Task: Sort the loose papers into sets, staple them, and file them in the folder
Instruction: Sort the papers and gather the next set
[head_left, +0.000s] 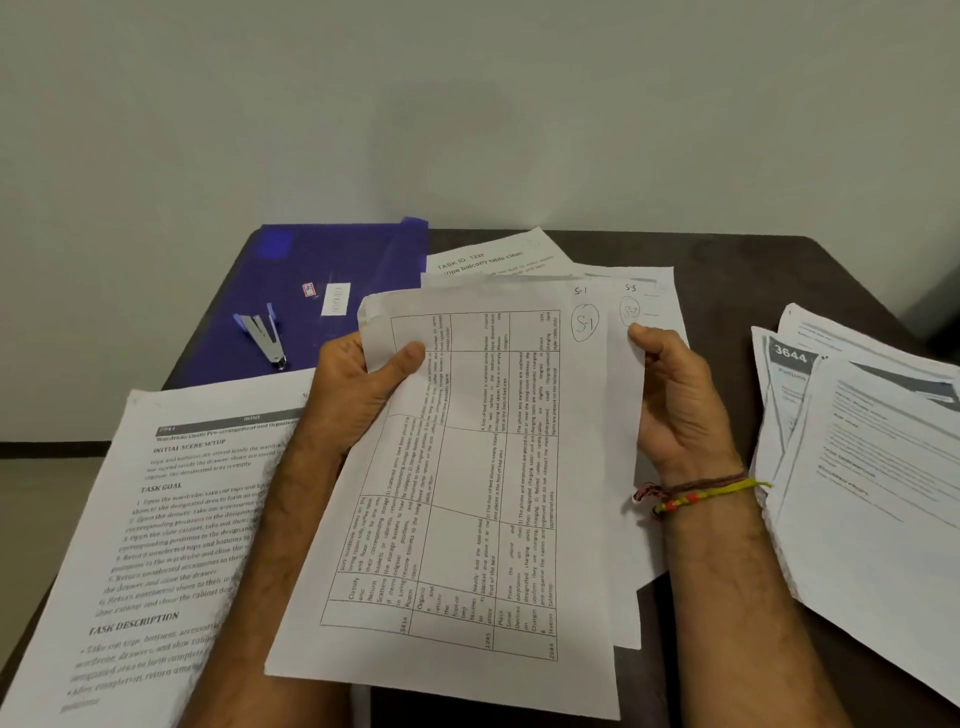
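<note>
1. The table sheet (467, 467) you hold at the frame's center has "S-1" handwritten and circled near its top right corner, with "S-1" again above it.
2. The sheet behind it (644, 301) reads "S-3" by hand.
3. The upper-center page (498, 254) reads "TASK ID" and "Wipe balcony table clean".
4. The lower-left page (156, 519) shows "INITIAL SCENE SETUP", "TASK GOAL", "TASK DESCRIPTION".
5. The right-hand stack (857, 467) shows "3644".

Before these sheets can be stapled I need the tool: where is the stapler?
In the head view the stapler lies at upper left on the blue folder, just beyond the left hand.
</note>
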